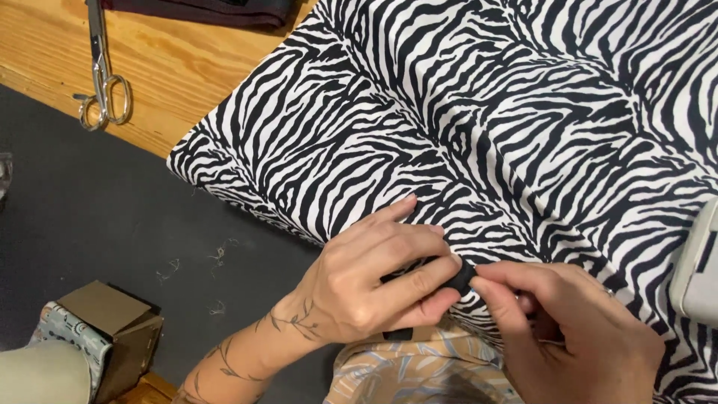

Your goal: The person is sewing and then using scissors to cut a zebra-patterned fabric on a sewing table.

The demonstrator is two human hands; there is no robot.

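Observation:
A large zebra-striped black and white cushion (479, 112) lies on a wooden table (172, 67), its near edge overhanging toward me. My left hand (374, 280) and my right hand (576, 329) meet at that near edge. Between the fingertips of both hands is a small black piece (462, 277), like a strap or tab, pinched from the left by my thumb and forefinger and from the right by my right fingertips. A black strip end (398, 334) shows under my left hand. Where the black piece attaches is hidden.
Metal scissors (103, 90) lie on the wood at the upper left, next to a dark fabric (209, 11) at the top. Below is dark floor (97, 217) with thread scraps, an open cardboard box (112, 329) at lower left. A grey object's edge (699, 269) sits right.

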